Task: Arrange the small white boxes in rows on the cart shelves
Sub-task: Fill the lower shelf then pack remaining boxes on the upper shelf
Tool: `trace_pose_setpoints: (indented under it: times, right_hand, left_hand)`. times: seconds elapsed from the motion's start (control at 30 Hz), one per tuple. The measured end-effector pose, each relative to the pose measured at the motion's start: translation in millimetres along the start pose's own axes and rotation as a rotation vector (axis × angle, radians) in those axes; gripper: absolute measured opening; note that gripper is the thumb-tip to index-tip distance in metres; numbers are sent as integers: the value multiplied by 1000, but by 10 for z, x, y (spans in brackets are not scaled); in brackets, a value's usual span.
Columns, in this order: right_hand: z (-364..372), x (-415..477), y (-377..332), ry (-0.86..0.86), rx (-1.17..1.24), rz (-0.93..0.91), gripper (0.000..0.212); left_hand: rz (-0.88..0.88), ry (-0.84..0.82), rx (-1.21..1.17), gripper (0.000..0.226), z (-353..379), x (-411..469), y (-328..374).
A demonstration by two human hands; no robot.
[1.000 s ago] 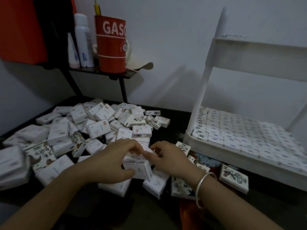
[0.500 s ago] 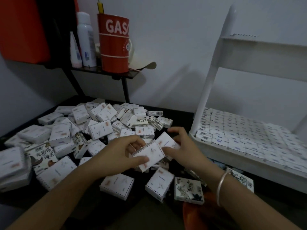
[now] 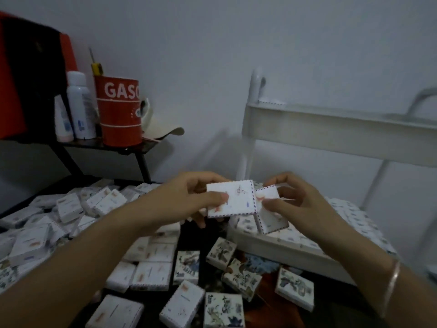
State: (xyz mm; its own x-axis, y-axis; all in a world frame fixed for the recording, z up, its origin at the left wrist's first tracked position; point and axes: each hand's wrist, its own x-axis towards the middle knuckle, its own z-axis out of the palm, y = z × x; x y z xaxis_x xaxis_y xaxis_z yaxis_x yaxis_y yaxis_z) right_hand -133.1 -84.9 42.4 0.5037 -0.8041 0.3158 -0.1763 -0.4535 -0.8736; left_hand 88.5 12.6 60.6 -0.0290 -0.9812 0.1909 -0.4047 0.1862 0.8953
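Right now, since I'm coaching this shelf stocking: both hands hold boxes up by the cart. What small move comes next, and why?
Probably lower the right hand and set the right box onto the lower shelf, beside the rows already laid there. It hangs just above that shelf's near corner, and the left hand holds the left box ready to follow.

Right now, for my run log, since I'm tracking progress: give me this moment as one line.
left hand: grips small white cardboard box | right hand: pinches second white box | both: raised beside white cart shelf | placed: not yet
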Motion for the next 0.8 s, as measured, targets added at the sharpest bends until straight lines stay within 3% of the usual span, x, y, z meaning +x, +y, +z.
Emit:
trace_pose_setpoints:
  times: [0.17,0.3,0.57,0.8]
  right_hand:
    - [-470,62,-464,41,-61,-110,12]
    - [-726,212,-810,99,-161,-180,17]
    - [-1195,848,-1311,348,-220,-220,15]
    - [-1431,1545,-1298,355,-342,-157,24]
  left_hand:
    - [153,28,79,22,-117,407,719]
    - [276,148,191,15,-255,782,1228]
    - [368,347,401,22,-520,1548,1846]
    - [308,245,526,18,-563,2159,1963]
